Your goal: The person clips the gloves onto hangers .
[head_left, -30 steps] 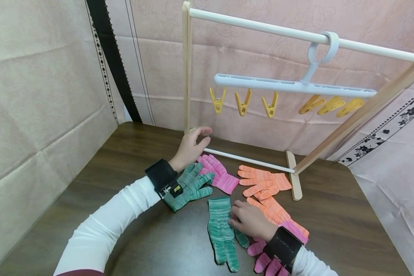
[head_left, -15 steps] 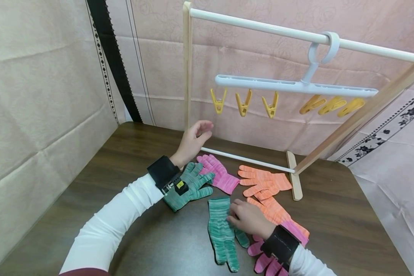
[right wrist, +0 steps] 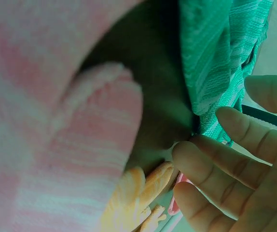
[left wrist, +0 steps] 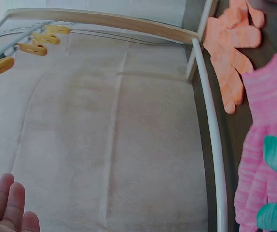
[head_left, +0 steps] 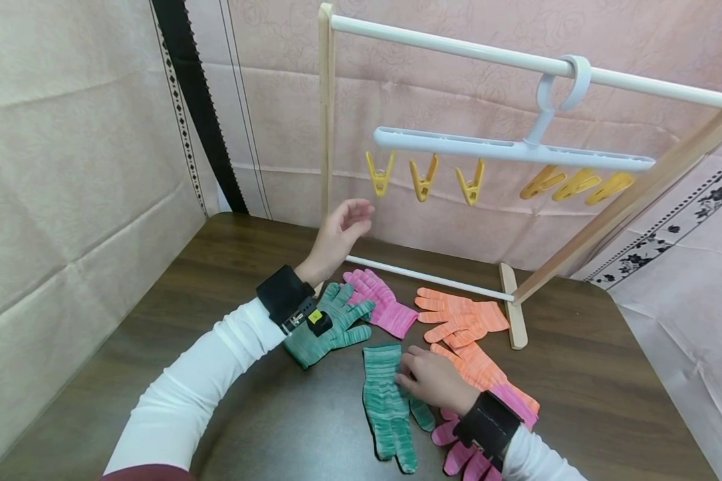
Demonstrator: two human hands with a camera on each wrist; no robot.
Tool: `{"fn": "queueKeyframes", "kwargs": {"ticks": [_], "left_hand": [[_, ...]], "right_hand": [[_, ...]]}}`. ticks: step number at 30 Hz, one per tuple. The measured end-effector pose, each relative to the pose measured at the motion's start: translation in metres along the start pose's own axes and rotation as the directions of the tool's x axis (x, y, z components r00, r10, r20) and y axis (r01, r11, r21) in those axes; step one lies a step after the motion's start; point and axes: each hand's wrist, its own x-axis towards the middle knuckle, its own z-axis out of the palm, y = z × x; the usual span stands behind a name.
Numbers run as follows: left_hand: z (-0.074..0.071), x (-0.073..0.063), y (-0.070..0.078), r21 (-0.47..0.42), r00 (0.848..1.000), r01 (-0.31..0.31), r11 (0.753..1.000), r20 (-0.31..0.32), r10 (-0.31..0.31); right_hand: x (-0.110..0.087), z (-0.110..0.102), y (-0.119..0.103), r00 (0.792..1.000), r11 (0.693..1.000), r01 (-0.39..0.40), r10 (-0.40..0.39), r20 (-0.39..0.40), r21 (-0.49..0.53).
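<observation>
My left hand point(head_left: 341, 234) is raised above the table, empty, with bent, spread fingers a little below the leftmost yellow clothespin point(head_left: 380, 175). In the left wrist view its fingers point(left wrist: 6, 203) show at the lower left corner. Beneath the left wrist lie a green striped glove point(head_left: 331, 327) and a pink glove point(head_left: 385, 307). My right hand point(head_left: 436, 382) hovers or rests loosely curled beside a second green glove point(head_left: 385, 401), holding nothing. In the right wrist view its fingers point(right wrist: 220, 164) are relaxed close to the green knit point(right wrist: 215, 58). A pink glove point(head_left: 457, 461) lies partly hidden under the right wrist.
Two orange gloves point(head_left: 457, 314) lie on the right of the brown table point(head_left: 589, 394). At the back stands a wooden rack with a white top rail point(head_left: 445, 45). A light blue hanger point(head_left: 457, 143) with several yellow clothespins hangs from it.
My left hand has risen slightly, from just above the pink glove towards the leftmost clothespin. The right hand has barely moved, and the gloves lie as before.
</observation>
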Motion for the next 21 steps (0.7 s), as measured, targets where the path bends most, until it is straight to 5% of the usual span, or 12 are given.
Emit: {"fn": "queueKeyframes", "kwargs": {"ticks": [10,21], "left_hand": [[0.004,0.003,0.012,-0.118,1.000,0.013,0.993,0.002,-0.012],[0.004,0.009,0.024,-0.138,1.000,-0.008,0.990,-0.001,0.008]], "right_hand": [[0.002,0.001,0.001,0.999,0.999,-0.037,0.037,0.010,0.032],[0.003,0.002,0.002,0.999,0.998,-0.039,0.040,-0.006,0.041]]}}
